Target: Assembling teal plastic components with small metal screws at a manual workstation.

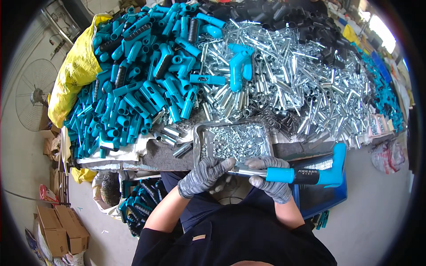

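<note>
A teal pistol-handled tool [284, 175] with a black sleeve and a metal barrel lies level in front of my body, its handle pointing right. My right hand [271, 184], in a grey knit glove, is wrapped round the barrel beside the teal collar. At the barrel's left end, the gloved fingers of my left hand [204, 176] are closed on the tip; any small part between them is hidden. Just beyond both hands sits a metal tray [197, 144] of small shiny metal parts [237, 139].
Teal handles and housings [151, 91] are heaped at the left of the table, metal tubes and rods [288, 80] at centre and right, black parts [284, 17] behind. Dark springs [277, 122] lie beside the tray. A blue crate [326, 199] stands low right; a fan [36, 95] is far left.
</note>
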### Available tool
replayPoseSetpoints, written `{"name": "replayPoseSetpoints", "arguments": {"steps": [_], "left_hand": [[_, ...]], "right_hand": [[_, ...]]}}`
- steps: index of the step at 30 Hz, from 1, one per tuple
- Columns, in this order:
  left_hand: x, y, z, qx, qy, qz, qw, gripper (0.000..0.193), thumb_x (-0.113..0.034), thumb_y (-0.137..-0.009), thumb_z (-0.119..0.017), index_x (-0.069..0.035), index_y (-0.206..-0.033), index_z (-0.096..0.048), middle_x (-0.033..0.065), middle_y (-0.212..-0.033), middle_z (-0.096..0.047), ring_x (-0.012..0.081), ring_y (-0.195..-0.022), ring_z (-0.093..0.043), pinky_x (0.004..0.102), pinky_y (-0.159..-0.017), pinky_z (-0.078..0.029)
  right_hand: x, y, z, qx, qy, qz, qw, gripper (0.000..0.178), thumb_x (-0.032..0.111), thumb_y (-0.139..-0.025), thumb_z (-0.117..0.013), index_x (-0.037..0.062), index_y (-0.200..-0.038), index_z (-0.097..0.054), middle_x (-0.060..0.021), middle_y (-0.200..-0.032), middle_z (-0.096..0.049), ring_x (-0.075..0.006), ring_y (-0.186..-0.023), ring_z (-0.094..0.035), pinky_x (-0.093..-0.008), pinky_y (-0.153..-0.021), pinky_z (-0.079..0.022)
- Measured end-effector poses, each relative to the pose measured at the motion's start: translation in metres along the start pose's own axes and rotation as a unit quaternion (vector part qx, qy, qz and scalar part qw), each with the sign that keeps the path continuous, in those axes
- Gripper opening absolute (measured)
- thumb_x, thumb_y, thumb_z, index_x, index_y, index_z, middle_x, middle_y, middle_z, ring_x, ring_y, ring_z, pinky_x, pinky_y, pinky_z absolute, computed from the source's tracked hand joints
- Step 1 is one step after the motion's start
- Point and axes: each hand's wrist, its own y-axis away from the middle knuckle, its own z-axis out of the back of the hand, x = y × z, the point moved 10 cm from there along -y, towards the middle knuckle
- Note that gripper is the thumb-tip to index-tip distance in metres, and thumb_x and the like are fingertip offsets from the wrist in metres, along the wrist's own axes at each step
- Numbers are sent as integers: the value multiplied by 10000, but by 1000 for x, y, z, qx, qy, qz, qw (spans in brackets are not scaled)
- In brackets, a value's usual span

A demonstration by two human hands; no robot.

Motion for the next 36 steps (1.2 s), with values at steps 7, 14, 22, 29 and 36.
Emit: {"name": "replayPoseSetpoints", "arguments": {"steps": [7,14,22,29,36], "left_hand": [[-75,33,-22,-154,-414,-395,806,357,-332,-917,-628,-62,-1146,-581,74,-860,-644,228,-791,-658,363,-681,-506],[-43,16,0,-158,-189,-257,934,392,-388,-947,-563,-64,-1168,-568,135,-880,-663,281,-835,-671,375,-702,-509],[-91,41,-27,-161,-302,-451,824,406,-379,-937,-564,-45,-1168,-568,190,-903,-645,386,-881,-644,404,-814,-507],[-73,19,-30,-121,-370,-330,860,458,-446,-908,-586,-69,-1167,-563,159,-880,-662,374,-818,-655,438,-678,-523],[-59,9,-26,-101,-398,-284,866,482,-417,-891,-615,-67,-1214,-547,139,-966,-658,323,-854,-656,417,-724,-520]], "right_hand": [[-36,22,0,-116,-222,-129,960,506,352,-753,-806,-39,-1002,-603,-166,-928,-688,-227,-796,-681,-320,-741,-565],[-35,21,-4,-142,-279,-150,938,513,338,-747,-808,-17,-1034,-572,-137,-924,-658,-214,-787,-661,-319,-685,-571],[-37,27,0,-162,-293,-190,923,500,339,-768,-789,-18,-1041,-570,-137,-908,-667,-198,-759,-655,-281,-650,-556],[-47,33,6,-166,-302,-193,919,480,330,-789,-771,-22,-1044,-567,-151,-928,-671,-180,-748,-659,-258,-628,-557],[-40,32,10,-180,-260,-173,933,485,352,-797,-760,-22,-1035,-565,-144,-884,-660,-179,-684,-636,-268,-617,-542]]}}
